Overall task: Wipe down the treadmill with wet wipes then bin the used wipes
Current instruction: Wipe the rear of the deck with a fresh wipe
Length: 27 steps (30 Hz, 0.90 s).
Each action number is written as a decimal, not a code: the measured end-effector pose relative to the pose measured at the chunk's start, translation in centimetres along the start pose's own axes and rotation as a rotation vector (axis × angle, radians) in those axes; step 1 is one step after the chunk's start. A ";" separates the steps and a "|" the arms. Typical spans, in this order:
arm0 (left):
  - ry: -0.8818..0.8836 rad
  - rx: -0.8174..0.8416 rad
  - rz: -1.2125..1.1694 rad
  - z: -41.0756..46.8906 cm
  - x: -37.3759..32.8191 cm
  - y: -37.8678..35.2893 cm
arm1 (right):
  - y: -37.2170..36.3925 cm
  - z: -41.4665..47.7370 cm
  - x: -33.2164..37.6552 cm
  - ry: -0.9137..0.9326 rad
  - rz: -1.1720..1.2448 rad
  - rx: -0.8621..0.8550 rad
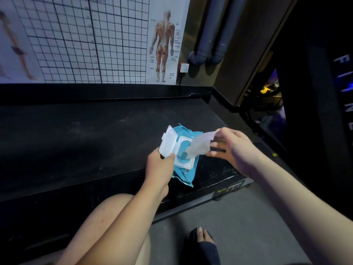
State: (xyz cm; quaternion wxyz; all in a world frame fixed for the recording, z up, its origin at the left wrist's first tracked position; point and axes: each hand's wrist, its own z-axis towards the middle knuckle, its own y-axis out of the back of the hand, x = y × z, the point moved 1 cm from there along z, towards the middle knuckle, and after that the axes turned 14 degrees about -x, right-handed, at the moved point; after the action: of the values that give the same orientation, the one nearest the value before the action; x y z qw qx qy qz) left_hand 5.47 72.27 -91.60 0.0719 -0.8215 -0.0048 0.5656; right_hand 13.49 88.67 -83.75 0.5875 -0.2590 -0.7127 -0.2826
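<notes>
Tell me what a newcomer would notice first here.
The bright blue soft pack of wet wipes, white flip lid open, stands out mid-frame against the black treadmill belt; the left hand holds it. The right hand pinches a white wet wipe emerging from it. A muscle-anatomy poster hangs behind.

The black treadmill belt (86,131) runs wide and dusty, with pale scuffs across its dark surface. 1 blue wet-wipe pack (184,175) sits near its right end, apparently resting on the belt, though its underside is hidden. The treadmill stands on a grey floor (248,226), where 1 foot (202,235) in a dark slipper is planted.
</notes>
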 end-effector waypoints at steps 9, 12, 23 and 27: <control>0.037 0.008 -0.020 0.6 -0.5 1.2 | -1.0 0.2 -1.6 0.089 -0.220 0.002; 0.035 0.023 -0.014 0.7 -0.7 1.4 | -1.0 0.3 -1.8 0.261 -0.456 -0.141; -0.002 -0.155 0.036 2.1 -0.3 1.9 | 2.6 1.4 1.0 0.510 -0.245 -0.619; 0.026 -0.176 0.019 2.6 -0.4 2.3 | 3.7 1.9 2.9 0.535 -0.048 -0.745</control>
State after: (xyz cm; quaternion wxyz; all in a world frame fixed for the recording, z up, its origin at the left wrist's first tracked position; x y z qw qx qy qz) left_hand 2.68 70.24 -92.42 -0.0058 -0.8319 -0.0459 0.5529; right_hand 14.29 92.71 -80.86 0.6111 -0.3538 -0.3916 -0.5900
